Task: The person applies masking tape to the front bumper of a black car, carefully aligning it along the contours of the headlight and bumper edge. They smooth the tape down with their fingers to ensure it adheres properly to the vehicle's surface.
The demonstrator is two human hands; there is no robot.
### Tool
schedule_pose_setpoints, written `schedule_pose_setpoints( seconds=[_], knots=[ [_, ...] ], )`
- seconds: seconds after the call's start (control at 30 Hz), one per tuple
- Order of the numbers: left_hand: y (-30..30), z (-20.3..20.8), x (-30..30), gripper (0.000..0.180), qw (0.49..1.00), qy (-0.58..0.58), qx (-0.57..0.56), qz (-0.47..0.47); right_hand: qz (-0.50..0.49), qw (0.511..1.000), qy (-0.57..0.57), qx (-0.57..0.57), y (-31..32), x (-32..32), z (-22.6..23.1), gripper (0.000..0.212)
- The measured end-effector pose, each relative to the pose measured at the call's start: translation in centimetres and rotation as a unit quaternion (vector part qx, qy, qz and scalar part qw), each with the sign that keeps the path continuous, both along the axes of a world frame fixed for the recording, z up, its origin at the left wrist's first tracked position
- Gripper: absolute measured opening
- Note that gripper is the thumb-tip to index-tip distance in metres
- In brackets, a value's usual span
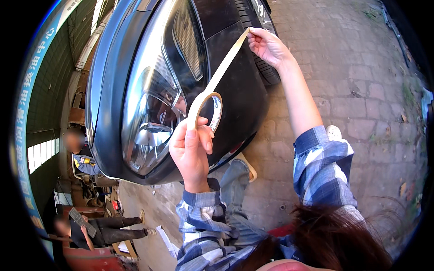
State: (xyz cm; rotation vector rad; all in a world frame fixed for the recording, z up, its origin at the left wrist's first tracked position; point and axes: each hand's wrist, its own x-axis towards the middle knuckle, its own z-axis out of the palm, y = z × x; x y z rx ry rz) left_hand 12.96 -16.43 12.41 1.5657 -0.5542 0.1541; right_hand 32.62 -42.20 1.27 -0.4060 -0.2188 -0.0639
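My left hand is closed around a roll of cream masking tape, its thumb and fingers on the lower rim. From the roll a straight strip of tape runs up and to the right. At the strip's far end my right hand pinches the tape between thumb and fingertips. Behind the tape is the front corner of a dark car, with its clear headlight left of the roll and its black bumper to the right. Whether the strip touches the car, I cannot tell.
The car's front tyre shows below my right hand. Brick paving spreads out at the right. To the lower left, one person in dark clothes holds a dark panel, and another person is farther back beside workshop clutter.
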Motion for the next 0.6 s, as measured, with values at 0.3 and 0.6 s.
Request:
schedule_pose_setpoints(
  seconds=[0.3,0.6],
  knots=[
    [-0.2,1.1,-1.9,0.035,0.993,-0.040,0.107,0.041,-0.093,0.990,-0.061,-0.090,0.0,-0.2,1.7,0.017],
    [-2.9,1.1,-3.0,0.035,0.995,-0.008,0.103,0.013,-0.212,0.960,0.014,-0.184,0.4,-0.5,2.3,0.019]
  ],
)
